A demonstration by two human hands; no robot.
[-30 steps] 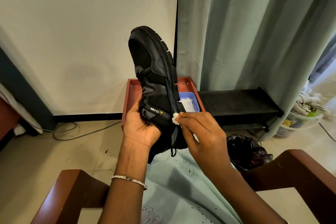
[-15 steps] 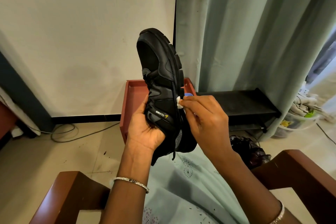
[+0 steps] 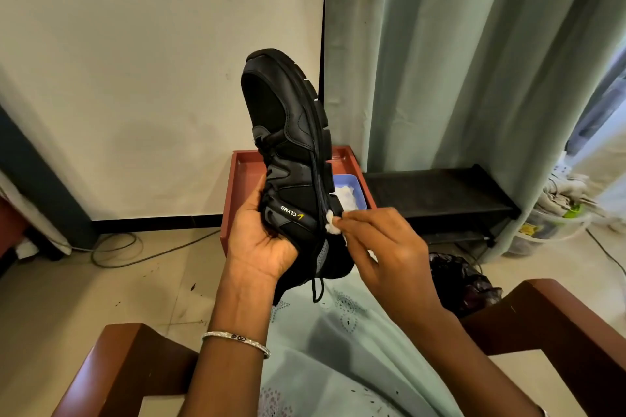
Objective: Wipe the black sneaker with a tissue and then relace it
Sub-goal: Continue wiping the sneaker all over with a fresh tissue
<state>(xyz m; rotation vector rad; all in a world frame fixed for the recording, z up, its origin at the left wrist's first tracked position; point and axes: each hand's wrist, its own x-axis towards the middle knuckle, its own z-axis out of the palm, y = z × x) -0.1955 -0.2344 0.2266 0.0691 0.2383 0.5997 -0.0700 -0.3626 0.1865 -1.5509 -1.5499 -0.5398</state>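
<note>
You face a pale wall (image 3: 135,78) and a green curtain (image 3: 457,61), with a red tray (image 3: 244,162) on the floor ahead.

Your right fingertips (image 3: 342,218) pinch a small wad of white tissue (image 3: 331,225) and press it to the black sneaker (image 3: 291,145), low on its side where the upper meets the sole. The other fingers of the right hand (image 3: 389,247) are loosely curled behind the pinch. Your left hand (image 3: 261,240) wraps the rear half of the upper with curled fingers and holds the sneaker in the air above your lap, toe up and sole turned to your right. A lace end (image 3: 316,288) dangles from the heel end.

The shoe looks light enough for one hand. The sole is probably stiff and the upper likely gives under pressure, so hold it at the heel and midfoot as you do now and brace it against each stroke. The tissue is fragile and may shred on the tread lugs, so use short, gentle passes. The limp lace will want pinching close to its tip.

Behind the sneaker, a blue tub (image 3: 357,184) in the tray holds more white tissue.
</note>
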